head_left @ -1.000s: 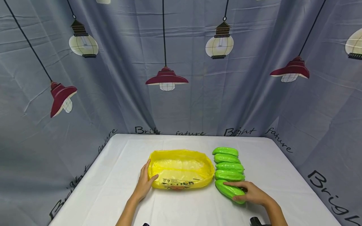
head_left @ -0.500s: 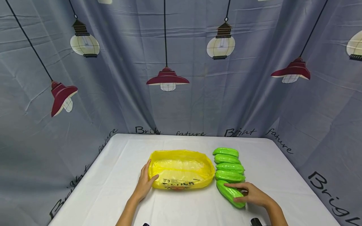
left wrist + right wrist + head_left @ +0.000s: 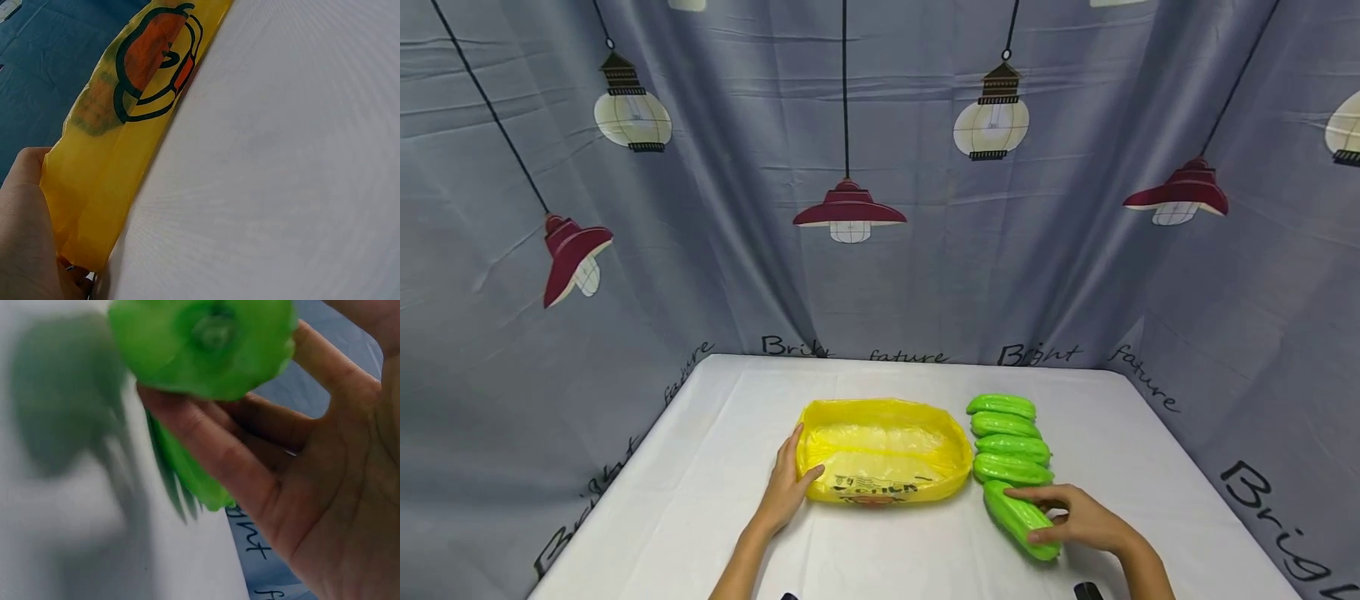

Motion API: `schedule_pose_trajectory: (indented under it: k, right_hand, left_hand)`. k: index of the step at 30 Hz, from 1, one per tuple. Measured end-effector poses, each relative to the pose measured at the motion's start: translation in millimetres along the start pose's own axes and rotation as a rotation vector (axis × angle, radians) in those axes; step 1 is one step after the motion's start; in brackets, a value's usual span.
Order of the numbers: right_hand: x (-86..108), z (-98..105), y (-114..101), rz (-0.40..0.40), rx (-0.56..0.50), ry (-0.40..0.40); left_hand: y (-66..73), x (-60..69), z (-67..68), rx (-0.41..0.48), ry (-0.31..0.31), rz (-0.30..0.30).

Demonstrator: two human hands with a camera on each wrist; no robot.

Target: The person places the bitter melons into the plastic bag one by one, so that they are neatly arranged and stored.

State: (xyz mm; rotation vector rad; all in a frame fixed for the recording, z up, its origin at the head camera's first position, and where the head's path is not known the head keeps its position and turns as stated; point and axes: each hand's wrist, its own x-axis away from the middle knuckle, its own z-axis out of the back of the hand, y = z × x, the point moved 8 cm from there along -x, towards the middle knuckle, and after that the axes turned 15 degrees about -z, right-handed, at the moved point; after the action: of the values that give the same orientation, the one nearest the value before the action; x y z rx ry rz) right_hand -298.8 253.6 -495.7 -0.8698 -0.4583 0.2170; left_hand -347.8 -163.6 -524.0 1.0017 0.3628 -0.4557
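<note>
A yellow plastic bag (image 3: 883,492) with printed dark letters and a red picture lies spread open in the middle of the table. My left hand (image 3: 786,483) holds its left end, thumb over the front corner; in the left wrist view the yellow film passes between thumb (image 3: 28,181) and fingers. To the right, my right hand (image 3: 1078,518) grips a green cucumber (image 3: 1017,517) between thumb and fingers. That cucumber slants toward me, and its shadow in the right wrist view stands apart from it. Its blunt end (image 3: 206,337) faces the wrist camera.
Several more green cucumbers (image 3: 1006,423) lie in a column beyond the held one, right of the bag. A white cloth (image 3: 887,558) covers the table. Grey-blue curtains (image 3: 895,292) printed with lamps enclose the back and both sides.
The gripped cucumber has moved slightly right and toward me, away from the column, and its near end has swung toward me. My left hand and the bag keep their places.
</note>
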Motion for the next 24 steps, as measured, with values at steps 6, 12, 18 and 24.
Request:
schedule_pose_trajectory:
  k: [6,12,18,24]
  right_hand:
    - [7.5,5.8,-16.7,0.11,-0.049,0.157]
    - [7.5,20.6,-38.0,0.149,-0.041,0.439]
    - [-10.0,37.3,-44.8,0.328,-0.077,0.626]
    - [-23.1,36.8,-76.2,0.365,-0.117,0.667]
  left_hand:
    - [0.7,0.0,-0.6,0.002,0.009,-0.017]
    - [3.1,-1.9,1.6,-0.014,0.022,-0.039]
    - [4.0,-3.6,0.4,-0.013,0.006,-0.031]
    - [2.2,-0.2,1.7,-0.023,0.012,-0.016]
